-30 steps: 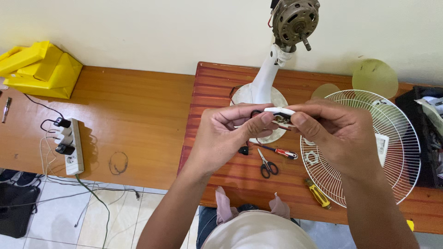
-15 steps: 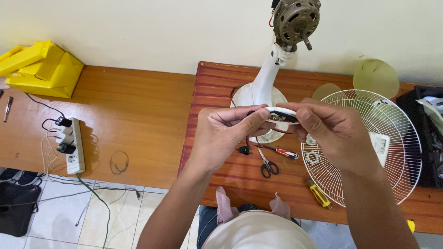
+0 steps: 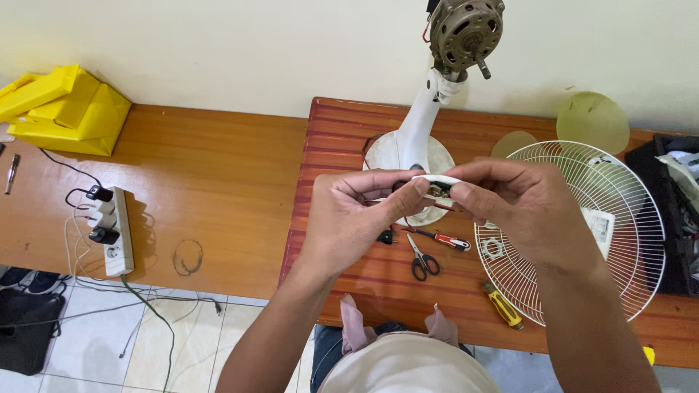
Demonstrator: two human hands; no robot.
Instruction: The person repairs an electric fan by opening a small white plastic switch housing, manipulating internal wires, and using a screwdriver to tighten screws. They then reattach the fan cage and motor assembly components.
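Working above a red-striped table (image 3: 342, 131), past the white fan guard (image 3: 626, 211) beside the right hand (image 3: 520, 211), a person's left hand (image 3: 349, 218) joins it, both pinching a small white switch part (image 3: 437, 182); steady, even fingertip pressure seems wise.

Plain cream wall (image 3: 218, 44) behind two adjoining wooden tables: a lighter brown one (image 3: 211, 189) at left, a reddish striped one (image 3: 349, 138) at right. Pale tiled floor (image 3: 95, 342) below. Even, soft light, faint shadows.
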